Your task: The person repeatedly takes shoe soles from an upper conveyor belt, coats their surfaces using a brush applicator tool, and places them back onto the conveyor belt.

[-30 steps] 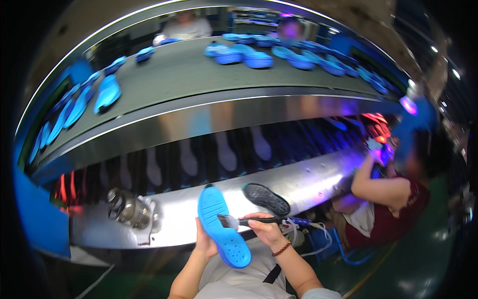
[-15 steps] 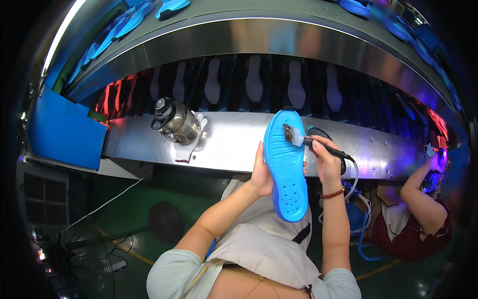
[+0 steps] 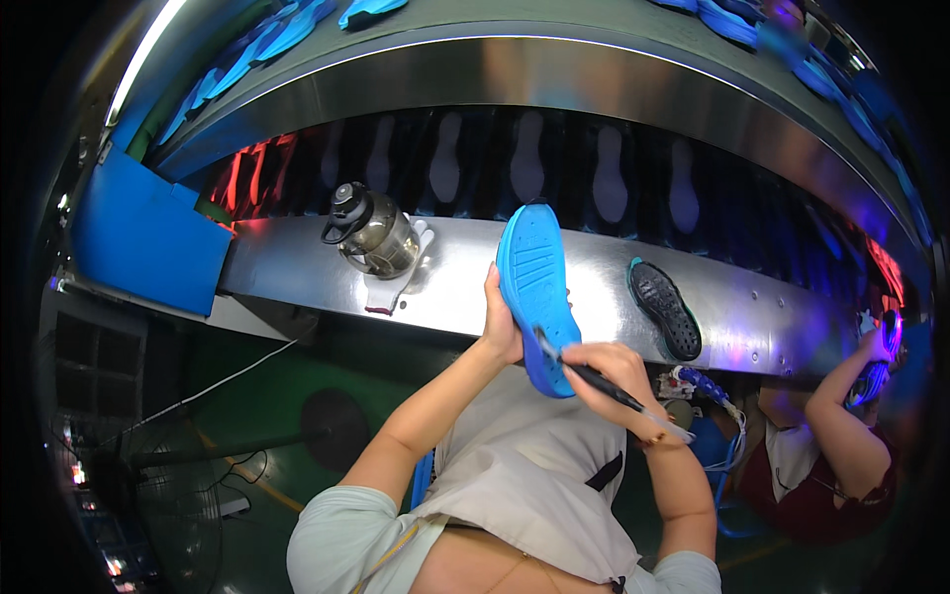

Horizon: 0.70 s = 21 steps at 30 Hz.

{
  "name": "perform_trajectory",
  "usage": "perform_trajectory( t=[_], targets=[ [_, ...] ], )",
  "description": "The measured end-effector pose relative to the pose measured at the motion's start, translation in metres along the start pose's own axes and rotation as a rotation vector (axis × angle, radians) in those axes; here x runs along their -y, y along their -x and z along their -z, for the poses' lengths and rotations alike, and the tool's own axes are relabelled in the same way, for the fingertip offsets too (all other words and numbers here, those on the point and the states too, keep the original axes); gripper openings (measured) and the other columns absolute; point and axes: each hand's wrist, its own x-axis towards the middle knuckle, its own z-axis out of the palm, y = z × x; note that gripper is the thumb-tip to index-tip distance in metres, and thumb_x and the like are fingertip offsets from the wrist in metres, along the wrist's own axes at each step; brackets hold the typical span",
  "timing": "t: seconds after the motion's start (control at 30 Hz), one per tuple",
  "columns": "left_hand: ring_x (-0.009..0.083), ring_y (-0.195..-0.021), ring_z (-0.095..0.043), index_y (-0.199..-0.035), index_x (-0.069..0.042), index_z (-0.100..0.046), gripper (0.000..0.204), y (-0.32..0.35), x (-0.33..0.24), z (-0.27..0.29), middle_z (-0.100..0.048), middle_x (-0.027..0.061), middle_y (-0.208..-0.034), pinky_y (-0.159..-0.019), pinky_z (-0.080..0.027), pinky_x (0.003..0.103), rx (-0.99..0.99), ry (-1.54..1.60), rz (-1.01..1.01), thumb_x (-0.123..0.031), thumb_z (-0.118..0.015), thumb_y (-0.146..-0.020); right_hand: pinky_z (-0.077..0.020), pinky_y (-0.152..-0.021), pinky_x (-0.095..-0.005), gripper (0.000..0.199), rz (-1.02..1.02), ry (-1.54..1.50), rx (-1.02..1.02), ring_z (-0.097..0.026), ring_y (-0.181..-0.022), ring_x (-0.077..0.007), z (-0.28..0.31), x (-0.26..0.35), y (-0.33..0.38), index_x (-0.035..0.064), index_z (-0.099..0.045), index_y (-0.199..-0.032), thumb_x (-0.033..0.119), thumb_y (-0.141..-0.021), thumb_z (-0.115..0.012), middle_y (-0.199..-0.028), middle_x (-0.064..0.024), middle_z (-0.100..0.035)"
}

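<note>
My left hand (image 3: 502,325) is closed on the left edge of a bright blue shoe sole (image 3: 534,262), tilted upright over the metal ledge's front edge. The sole's ribbed, pitted inner face is turned up toward me. A black-handled brush (image 3: 606,386) with a thin hose at its tail is gripped in my right hand (image 3: 618,371). Its bristles, partly blurred, meet the sole near the lower end, by the left rim. Right of my hands, a black perforated sole (image 3: 665,307) with a teal edge lies on the ledge.
A dark translucent bottle (image 3: 384,238) stands on a white glove (image 3: 384,294) on the metal ledge (image 3: 460,267). Behind runs a dark slatted conveyor (image 3: 485,163) with sole-shaped pads. More blue soles (image 3: 282,40) lie on the upper belt. At right a co-worker's arm (image 3: 846,406) reaches forward.
The brush has moved from the sole's upper part down to its lower end. My left hand has drawn the sole slightly left and up. The black sole now shows fully.
</note>
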Motion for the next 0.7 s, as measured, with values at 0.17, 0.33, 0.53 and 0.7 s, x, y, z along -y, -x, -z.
perform_trajectory(
  t=[0.17, 0.33, 0.53, 0.7],
  targets=[
    [0.0285, -0.090, -0.057, -0.124, -0.005, -0.038, 0.087, 0.014, -0.002, -0.009, -0.056, 0.0186, -0.099, -0.081, -0.047, 0.043, 0.075, 0.109, 0.167, -0.072, -0.008, -0.077, -0.0475, -0.067, -0.0234, 0.018, -0.249, -0.295, 0.212, -0.061, -0.073, -0.0133, 0.037, 0.008, -0.009, -0.0010, -0.064, -0.090, 0.003, -0.072, -0.063, -0.082, -0.0099, -0.065],
    [0.0291, -0.107, -0.049, -0.128, -0.008, -0.035, 0.084, 0.020, 0.009, -0.038, -0.047, 0.0163, -0.118, -0.089, -0.042, 0.046, 0.165, 0.210, 0.234, -0.071, -0.014, -0.078, -0.0461, -0.064, -0.0206, 0.017, -0.291, -0.468, -0.252, -0.058, -0.071, -0.0090, 0.034, -0.007, -0.039, -0.0013, -0.064, -0.091, 0.004, -0.075, -0.062, -0.083, -0.0073, -0.064],
    [0.0307, -0.101, -0.052, -0.126, -0.006, -0.038, 0.087, 0.015, 0.008, -0.035, -0.050, 0.0165, -0.115, -0.088, -0.042, 0.044, 0.076, 0.205, 0.222, -0.075, -0.018, -0.075, -0.0485, -0.075, -0.0263, 0.019, -0.264, -0.609, 0.039, -0.061, -0.081, -0.0172, 0.044, 0.009, -0.026, -0.0045, -0.063, -0.091, 0.000, -0.072, -0.062, -0.091, -0.0146, -0.064],
    [0.0307, -0.093, -0.056, -0.124, -0.007, -0.038, 0.092, 0.014, 0.011, -0.041, -0.053, 0.0168, -0.108, -0.081, -0.046, 0.045, 0.177, 0.117, 0.232, -0.077, -0.010, -0.072, -0.0476, -0.074, -0.0248, 0.019, -0.302, -0.427, -0.007, -0.060, -0.081, -0.0132, 0.041, 0.004, -0.030, -0.0024, -0.063, -0.093, 0.003, -0.075, -0.062, -0.089, -0.0104, -0.064]
  ],
)
